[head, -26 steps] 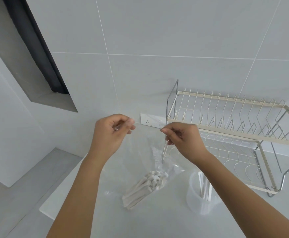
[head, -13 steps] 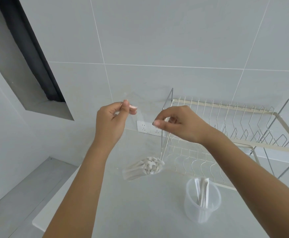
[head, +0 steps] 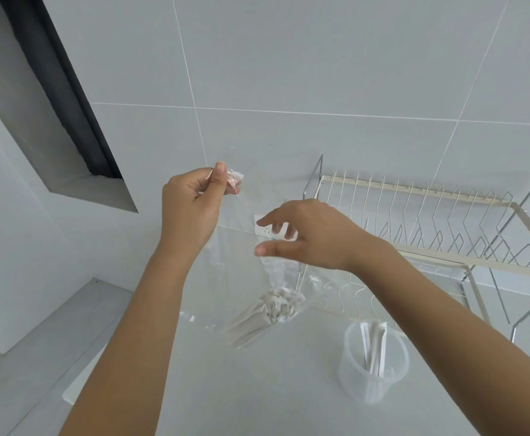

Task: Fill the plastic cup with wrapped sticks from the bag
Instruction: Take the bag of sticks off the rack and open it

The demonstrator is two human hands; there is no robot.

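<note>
Bag [head: 241, 247] hangs pinched in left hand [head: 191, 209]; right hand [head: 314, 234] spread beside it.

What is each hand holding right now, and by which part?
The left hand pinches the clear plastic bag by its top edge, so the bag hangs down. The right hand is open and holds nothing.

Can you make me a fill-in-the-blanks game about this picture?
1. The left hand pinches the top of the clear ____.
2. The right hand is open and holds ____.
3. A few wrapped sticks already stand inside the ____.
4. The wire rack behind the right hand has ____ dishes on it.

Missing words: bag; nothing; cup; no
</note>
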